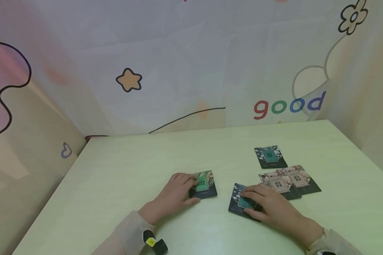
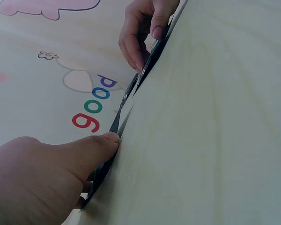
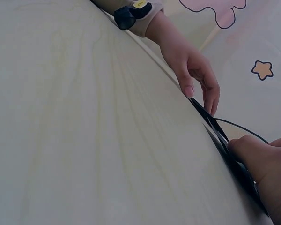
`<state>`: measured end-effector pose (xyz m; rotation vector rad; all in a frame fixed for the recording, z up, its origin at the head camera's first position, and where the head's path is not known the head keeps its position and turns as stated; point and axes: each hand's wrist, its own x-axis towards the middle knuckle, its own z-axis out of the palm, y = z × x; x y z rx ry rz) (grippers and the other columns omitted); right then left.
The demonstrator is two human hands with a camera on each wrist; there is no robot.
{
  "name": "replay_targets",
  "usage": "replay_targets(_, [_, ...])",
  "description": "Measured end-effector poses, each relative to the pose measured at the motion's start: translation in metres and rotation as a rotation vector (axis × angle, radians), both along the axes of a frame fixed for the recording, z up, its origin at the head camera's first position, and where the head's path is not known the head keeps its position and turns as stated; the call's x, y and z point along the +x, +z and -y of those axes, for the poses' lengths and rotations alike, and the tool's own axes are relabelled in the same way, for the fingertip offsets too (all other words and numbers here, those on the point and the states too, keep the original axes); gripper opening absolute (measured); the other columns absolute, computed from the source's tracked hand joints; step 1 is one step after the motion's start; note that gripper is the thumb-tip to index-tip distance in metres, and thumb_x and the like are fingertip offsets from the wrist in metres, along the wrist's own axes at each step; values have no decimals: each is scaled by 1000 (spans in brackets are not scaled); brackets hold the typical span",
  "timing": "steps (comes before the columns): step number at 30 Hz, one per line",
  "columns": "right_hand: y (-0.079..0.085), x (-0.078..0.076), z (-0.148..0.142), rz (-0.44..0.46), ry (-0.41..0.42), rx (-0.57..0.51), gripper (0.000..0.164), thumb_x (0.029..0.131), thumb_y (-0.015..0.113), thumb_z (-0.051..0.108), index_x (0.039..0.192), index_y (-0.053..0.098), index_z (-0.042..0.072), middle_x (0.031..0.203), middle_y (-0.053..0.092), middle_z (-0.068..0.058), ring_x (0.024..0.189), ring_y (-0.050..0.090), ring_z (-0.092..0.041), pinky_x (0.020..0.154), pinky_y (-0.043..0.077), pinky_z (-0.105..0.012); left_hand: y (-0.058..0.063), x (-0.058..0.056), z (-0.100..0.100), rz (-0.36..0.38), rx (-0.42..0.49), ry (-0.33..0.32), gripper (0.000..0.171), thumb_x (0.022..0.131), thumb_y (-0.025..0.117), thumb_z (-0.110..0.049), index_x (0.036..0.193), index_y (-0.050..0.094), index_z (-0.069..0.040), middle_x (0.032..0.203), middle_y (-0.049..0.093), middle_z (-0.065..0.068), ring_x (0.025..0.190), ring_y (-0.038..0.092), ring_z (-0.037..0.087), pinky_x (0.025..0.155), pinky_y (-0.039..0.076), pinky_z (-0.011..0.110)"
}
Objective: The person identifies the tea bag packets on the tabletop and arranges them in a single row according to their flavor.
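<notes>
On the table in the head view, my left hand holds a flat dark packet with a green label. Its fingers lie over the left side, and the thumb is at the near edge. To the right, my right hand grips a dark blue packet with a teal label, covering its right part. This packet sits at a slant. In the left wrist view, the left thumb touches the packet's edge. From the right wrist, the right thumb shows against the other packet. Undersides are hidden.
Behind my right hand, two overlapping packets with pinkish labels lie on the table. Farther back is another dark packet with a teal label. The pale table meets a printed cloth backdrop at its back edge.
</notes>
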<state>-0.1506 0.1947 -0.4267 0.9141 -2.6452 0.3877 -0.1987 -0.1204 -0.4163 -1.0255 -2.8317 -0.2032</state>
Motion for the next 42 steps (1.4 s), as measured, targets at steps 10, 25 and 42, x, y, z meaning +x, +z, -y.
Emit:
replay_targets(10, [1, -1, 2, 9, 2, -2, 37, 83, 73, 36, 115, 68, 18, 115, 64, 6, 107, 61, -15, 89, 55, -38, 4, 12, 16, 6, -16, 9, 53, 90, 60, -48, 127, 58, -10, 138, 54, 4, 128, 48, 21, 114, 33, 40])
replay_targets(25, [1, -2, 3, 15, 15, -11, 38, 83, 73, 36, 116, 67, 18, 117, 64, 6, 108, 61, -17, 89, 55, -40, 5, 27, 42, -10, 2, 8, 53, 87, 64, -48, 123, 60, -10, 133, 57, 5, 125, 50, 22, 112, 35, 42])
replay_targets(42, [2, 2, 1, 10, 20, -2, 38, 84, 73, 35, 117, 67, 17, 118, 64, 6, 110, 62, -19, 90, 54, -44, 10, 39, 59, 59, -11, 28, 49, 87, 64, -46, 123, 61, -11, 138, 55, 3, 129, 48, 20, 113, 33, 43])
